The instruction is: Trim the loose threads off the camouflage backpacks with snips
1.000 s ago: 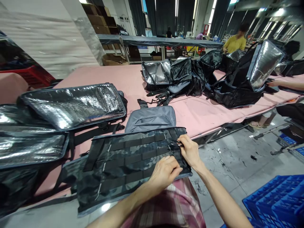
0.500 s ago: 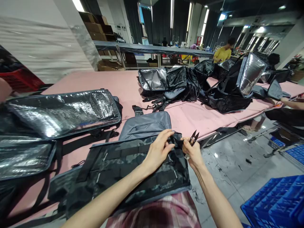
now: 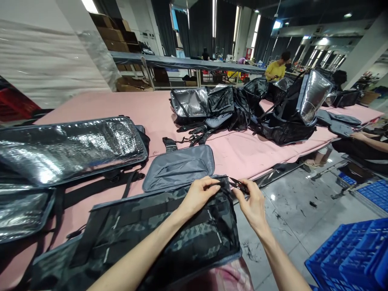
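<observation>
A dark camouflage bag panel (image 3: 157,230) with webbing straps lies across the near edge of the pink table (image 3: 127,109) and my lap. My left hand (image 3: 197,196) pinches the panel's upper right corner, fingers closed on the fabric. My right hand (image 3: 251,204) holds small black thread snips (image 3: 238,185), their tips pointing left at that same corner, close to my left fingertips. A grey zip pocket piece (image 3: 178,167) lies just beyond the panel.
Silver-lined bag panels (image 3: 69,147) lie at left. A heap of black bags (image 3: 242,107) sits mid-table, with another person's arm (image 3: 368,141) at the right edge and a person in yellow (image 3: 275,68) behind. Blue crates (image 3: 354,254) stand on the floor at right.
My left hand moved up from the panel's middle to its top right corner. My right hand lifted the snips, then turned their tips toward that corner. The view drifted left.
</observation>
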Available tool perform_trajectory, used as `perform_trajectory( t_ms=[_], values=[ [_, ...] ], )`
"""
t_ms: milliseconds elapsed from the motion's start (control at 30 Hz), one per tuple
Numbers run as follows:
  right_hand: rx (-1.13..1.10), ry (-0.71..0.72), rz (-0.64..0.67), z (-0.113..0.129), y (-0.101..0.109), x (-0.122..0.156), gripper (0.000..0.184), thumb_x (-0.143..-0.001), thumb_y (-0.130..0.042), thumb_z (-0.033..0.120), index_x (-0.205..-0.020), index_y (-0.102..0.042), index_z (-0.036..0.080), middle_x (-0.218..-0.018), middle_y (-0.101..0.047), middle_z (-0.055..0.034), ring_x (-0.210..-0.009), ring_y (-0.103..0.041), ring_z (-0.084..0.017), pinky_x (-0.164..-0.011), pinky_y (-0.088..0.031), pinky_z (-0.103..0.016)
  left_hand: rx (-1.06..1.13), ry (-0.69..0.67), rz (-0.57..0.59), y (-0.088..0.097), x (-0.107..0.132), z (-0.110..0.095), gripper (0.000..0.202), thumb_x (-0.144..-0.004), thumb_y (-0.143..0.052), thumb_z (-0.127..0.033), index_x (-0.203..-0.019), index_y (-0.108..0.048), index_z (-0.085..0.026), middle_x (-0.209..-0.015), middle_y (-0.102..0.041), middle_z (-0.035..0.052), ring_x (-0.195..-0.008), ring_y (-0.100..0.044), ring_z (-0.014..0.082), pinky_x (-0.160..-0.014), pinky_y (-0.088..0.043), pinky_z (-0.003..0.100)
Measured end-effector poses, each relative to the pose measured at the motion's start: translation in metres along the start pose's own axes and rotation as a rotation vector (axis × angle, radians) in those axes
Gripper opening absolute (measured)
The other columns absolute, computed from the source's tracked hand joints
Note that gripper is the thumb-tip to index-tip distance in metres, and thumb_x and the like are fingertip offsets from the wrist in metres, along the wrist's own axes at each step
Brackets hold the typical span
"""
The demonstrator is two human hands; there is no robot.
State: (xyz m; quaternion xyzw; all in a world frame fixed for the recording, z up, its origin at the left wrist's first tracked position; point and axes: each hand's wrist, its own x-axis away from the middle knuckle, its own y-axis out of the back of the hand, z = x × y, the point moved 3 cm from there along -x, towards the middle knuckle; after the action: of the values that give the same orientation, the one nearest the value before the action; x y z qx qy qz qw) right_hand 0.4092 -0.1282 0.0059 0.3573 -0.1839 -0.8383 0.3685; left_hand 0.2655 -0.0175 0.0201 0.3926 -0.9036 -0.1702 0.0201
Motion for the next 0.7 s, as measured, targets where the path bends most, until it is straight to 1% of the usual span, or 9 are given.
perform_trajectory(
  t_ms=[100, 200, 367, 533, 700],
  values=[
    [0.119, 0.118, -0.043, 0.007, 0.003, 0.001, 0.017, -0.084, -0.054, 0.03, -0.097, -0.058, 0.019, -0.087, -0.064, -0.0055, -0.081, -0.054, -0.019, -0.072, -0.042, -0.031, 0.008, -0.007, -0.006, -0.001, 0.0, 0.001, 0.019, -0.077, -0.056, -0.026, -0.086, -0.07, -0.018, -0.076, -0.06, 0.0016, -0.07, -0.054, 0.0136, -0.066, -0.042, 0.024],
    [0.18, 0.177, -0.064, 0.012, 0.004, 0.0, 0.015, -0.084, -0.054, 0.028, -0.095, -0.059, 0.019, -0.082, -0.064, -0.0047, -0.076, -0.053, -0.019, -0.069, -0.041, -0.03, 0.014, -0.001, -0.005, -0.001, 0.001, 0.001, 0.02, -0.076, -0.056, -0.024, -0.088, -0.071, -0.018, -0.076, -0.059, 0.0014, -0.069, -0.054, 0.0133, -0.067, -0.041, 0.025],
    [0.181, 0.203, -0.061, 0.014, 0.006, -0.001, 0.013, -0.084, -0.055, 0.027, -0.093, -0.059, 0.019, -0.079, -0.063, -0.0031, -0.074, -0.053, -0.018, -0.067, -0.04, -0.029, 0.011, 0.012, -0.015, 0.0, 0.002, 0.0, 0.021, -0.075, -0.056, -0.023, -0.088, -0.071, -0.018, -0.074, -0.058, 0.0012, -0.067, -0.053, 0.0124, -0.066, -0.04, 0.024],
    [0.18, 0.212, -0.039, 0.015, 0.007, -0.001, 0.011, -0.084, -0.055, 0.026, -0.092, -0.059, 0.02, -0.078, -0.063, -0.0027, -0.073, -0.052, -0.018, -0.067, -0.04, -0.029, -0.009, -0.007, -0.023, 0.0, 0.003, 0.001, 0.02, -0.076, -0.055, -0.022, -0.087, -0.071, -0.018, -0.071, -0.056, 0.0006, -0.064, -0.05, 0.0114, -0.061, -0.037, 0.022],
    [0.234, 0.271, 0.01, 0.014, 0.01, -0.003, 0.013, -0.085, -0.054, 0.028, -0.093, -0.06, 0.02, -0.078, -0.063, -0.0027, -0.073, -0.051, -0.018, -0.067, -0.039, -0.03, -0.1, -0.073, -0.06, -0.002, 0.005, 0.004, 0.02, -0.077, -0.053, -0.02, -0.085, -0.071, -0.017, -0.065, -0.051, -0.0008, -0.057, -0.045, 0.0095, -0.055, -0.033, 0.021]
  ],
)
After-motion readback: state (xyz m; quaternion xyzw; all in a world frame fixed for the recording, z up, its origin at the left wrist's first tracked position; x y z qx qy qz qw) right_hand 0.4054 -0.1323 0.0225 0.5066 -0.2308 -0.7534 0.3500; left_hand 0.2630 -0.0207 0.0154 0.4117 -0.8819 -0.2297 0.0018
